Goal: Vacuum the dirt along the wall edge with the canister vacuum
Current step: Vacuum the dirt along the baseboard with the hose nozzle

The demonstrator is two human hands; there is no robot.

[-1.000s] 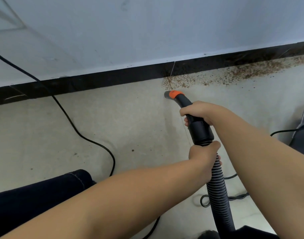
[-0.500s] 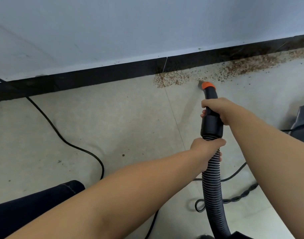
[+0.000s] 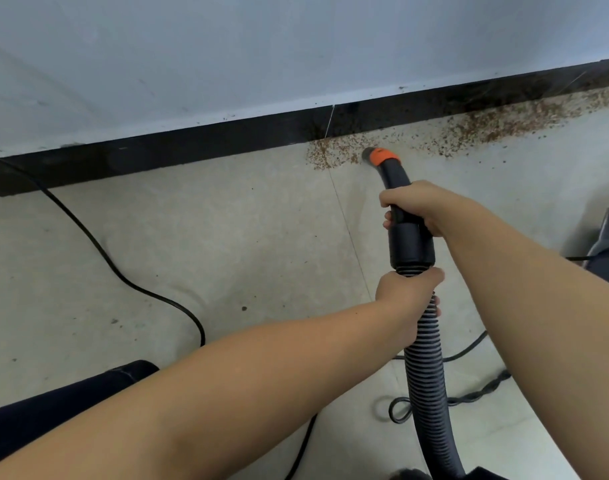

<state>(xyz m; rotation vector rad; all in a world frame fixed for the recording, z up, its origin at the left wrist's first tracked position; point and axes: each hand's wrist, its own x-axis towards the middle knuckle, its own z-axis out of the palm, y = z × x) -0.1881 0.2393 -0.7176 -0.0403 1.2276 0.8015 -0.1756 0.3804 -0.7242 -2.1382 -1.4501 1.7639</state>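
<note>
The right hand wraps its fingers round the rigid black handle tube just behind the orange-collared nozzle; the left hand curls its fingers round the top of the ribbed hose, just below the smooth cuff. Both grips are closed round the wand, neither spread. The nozzle mouth sits low at the floor, in the brown dirt that lies against the black skirting board at the foot of the wall; a denser band of dirt runs on to the right. Whether the mouth touches the floor cannot be told.

The tube looks stiff and light, so the forward hand is the one to steer it; its smooth plastic may turn in the palm. The hose is soft and springy and probably drags, so holding it close to the cuff takes that pull off the nozzle. A grey body at the right edge is likely the canister. A black power cord snakes over the floor to the left, well clear of the nozzle.
</note>
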